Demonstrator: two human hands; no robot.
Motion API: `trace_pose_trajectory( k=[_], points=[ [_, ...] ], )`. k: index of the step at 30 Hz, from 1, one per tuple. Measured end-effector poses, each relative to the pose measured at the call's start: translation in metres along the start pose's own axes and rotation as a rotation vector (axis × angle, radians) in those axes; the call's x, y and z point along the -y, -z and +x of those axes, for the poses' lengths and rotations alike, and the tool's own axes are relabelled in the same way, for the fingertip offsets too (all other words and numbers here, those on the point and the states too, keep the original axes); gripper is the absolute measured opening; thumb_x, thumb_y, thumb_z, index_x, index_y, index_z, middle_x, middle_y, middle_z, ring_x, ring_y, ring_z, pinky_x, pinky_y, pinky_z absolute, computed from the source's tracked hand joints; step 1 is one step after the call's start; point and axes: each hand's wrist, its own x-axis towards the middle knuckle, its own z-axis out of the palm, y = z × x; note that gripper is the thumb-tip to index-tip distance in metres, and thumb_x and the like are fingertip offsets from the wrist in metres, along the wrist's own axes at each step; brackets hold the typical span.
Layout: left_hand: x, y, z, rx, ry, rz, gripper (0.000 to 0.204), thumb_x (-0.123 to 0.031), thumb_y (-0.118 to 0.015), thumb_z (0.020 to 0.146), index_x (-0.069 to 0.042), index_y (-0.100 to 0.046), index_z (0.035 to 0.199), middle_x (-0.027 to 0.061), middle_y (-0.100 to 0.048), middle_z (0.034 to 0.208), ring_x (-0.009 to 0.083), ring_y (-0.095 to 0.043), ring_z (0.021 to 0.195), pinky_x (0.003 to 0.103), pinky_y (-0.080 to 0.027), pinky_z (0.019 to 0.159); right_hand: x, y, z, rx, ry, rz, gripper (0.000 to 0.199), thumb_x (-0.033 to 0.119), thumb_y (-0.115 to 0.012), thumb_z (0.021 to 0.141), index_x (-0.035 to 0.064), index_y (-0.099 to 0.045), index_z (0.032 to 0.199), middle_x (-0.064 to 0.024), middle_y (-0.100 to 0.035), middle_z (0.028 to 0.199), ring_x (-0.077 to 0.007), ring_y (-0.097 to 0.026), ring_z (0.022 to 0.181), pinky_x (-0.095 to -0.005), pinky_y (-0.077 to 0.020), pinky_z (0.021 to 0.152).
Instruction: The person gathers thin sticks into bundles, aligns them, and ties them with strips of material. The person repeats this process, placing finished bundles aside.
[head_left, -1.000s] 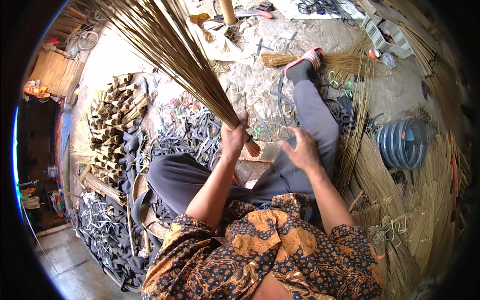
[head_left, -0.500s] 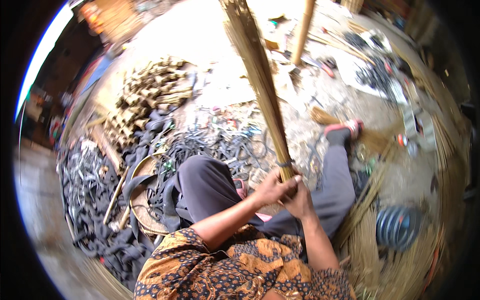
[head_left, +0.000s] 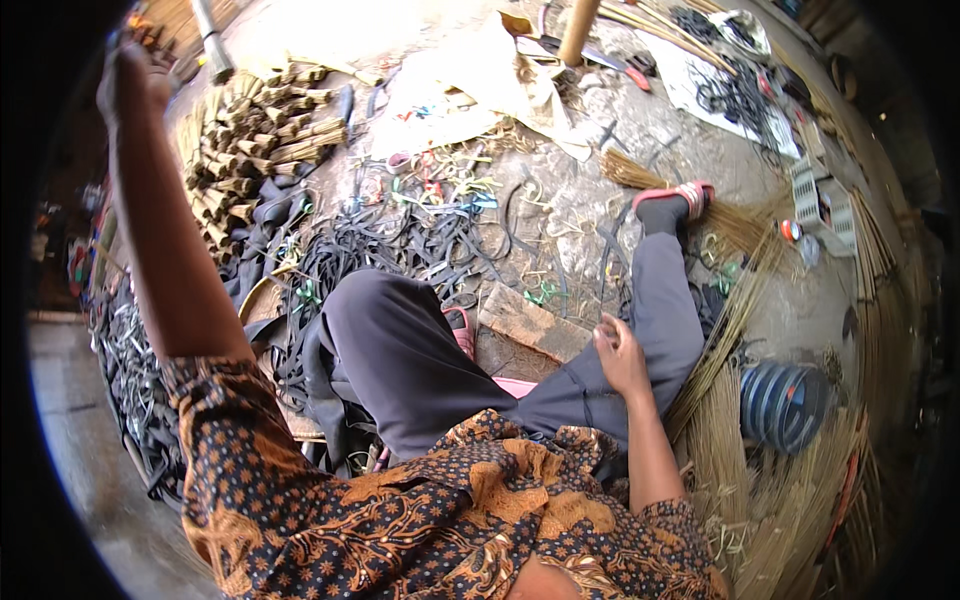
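Observation:
My left arm is stretched far out to the upper left, beyond a pile of tied stick bundles [head_left: 265,135]. My left hand [head_left: 135,85] is dark and smeared near the picture's rim, so its fingers and anything in them cannot be made out. Above my outstretched left leg, my right hand [head_left: 622,358] hangs with loosely bent fingers apart and nothing in them. A worn wooden block [head_left: 532,324] lies on the ground close to that hand. Pink sandals [head_left: 690,197] are on my feet. The long bundle of thin sticks no longer shows in front of me.
Black rubber strips [head_left: 400,245] are heaped beyond my bent knee and along the left. Loose thin sticks [head_left: 725,470] and a blue ribbed plastic container [head_left: 785,405] lie at my right. Farther off are a wooden post [head_left: 578,35], a red-handled knife [head_left: 632,75] and pale sheets [head_left: 450,90].
Both hands gripped a long stick bundle upright before me; now they are apart. My left arm has swung to the far upper left, while my right hand has let go and lowered slightly.

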Motion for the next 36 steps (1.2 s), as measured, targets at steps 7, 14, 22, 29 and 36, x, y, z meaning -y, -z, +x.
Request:
trace_pose_trajectory(
  k=[7, 14, 22, 29, 36],
  points=[
    [-0.052, -0.138, -0.205, 0.054, 0.147, -0.992, 0.042, -0.026, -0.055, 0.106, 0.007, -0.060, 0.131, 0.0218, -0.069, 0.124, 0.0224, -0.074, 0.097, 0.031, -0.062, 0.078, -0.036, -0.039, 0.068, 0.047, -0.113, -0.054, 0.044, 0.032, -0.067, 0.096, 0.0001, -0.068, 0.126, -0.0188, -0.076, 0.109, -0.0303, -0.074, 0.099, -0.0400, -0.0559, 0.087],
    [-0.037, -0.188, -0.270, 0.279, 0.651, -1.027, 0.046, -0.028, -0.056, 0.108, 0.007, -0.054, 0.138, 0.0225, -0.064, 0.132, 0.0312, -0.069, 0.114, 0.043, -0.058, 0.097, -0.080, -0.059, 0.110, -0.003, -0.337, -0.288, 0.033, 0.037, -0.068, 0.091, 0.0080, -0.078, 0.104, -0.0200, -0.077, 0.102, -0.0374, -0.073, 0.100, -0.0451, -0.0556, 0.089],
    [-0.012, -0.180, -0.265, 0.313, 0.642, -1.025, 0.044, -0.027, -0.052, 0.109, 0.004, -0.053, 0.141, 0.0212, -0.063, 0.136, 0.0297, -0.067, 0.116, 0.042, -0.056, 0.101, -0.093, -0.118, 0.162, 0.122, -0.630, -0.427, 0.037, 0.039, -0.069, 0.094, 0.0132, -0.070, 0.120, -0.0194, -0.072, 0.121, -0.0381, -0.069, 0.115, -0.0487, -0.0535, 0.096],
    [-0.017, -0.180, -0.270, 0.309, 0.575, -1.061, 0.033, -0.022, -0.055, 0.108, 0.005, -0.061, 0.125, 0.0197, -0.070, 0.119, 0.0262, -0.073, 0.100, 0.038, -0.060, 0.088, -0.096, -0.157, 0.196, -0.066, -0.587, -0.496, 0.035, 0.027, -0.074, 0.091, 0.0143, -0.063, 0.122, -0.0175, -0.071, 0.115, -0.0404, -0.068, 0.108, -0.0503, -0.0535, 0.093],
    [-0.019, -0.179, -0.271, 0.327, 0.555, -1.043, 0.032, -0.022, -0.053, 0.109, 0.005, -0.061, 0.124, 0.0189, -0.069, 0.118, 0.0254, -0.073, 0.099, 0.037, -0.060, 0.087, -0.067, -0.170, 0.211, 0.091, -0.150, -0.522, 0.032, 0.017, -0.072, 0.090, 0.0120, -0.059, 0.118, -0.0188, -0.060, 0.120, -0.0395, -0.064, 0.108, -0.0488, -0.0547, 0.086]
  ],
)
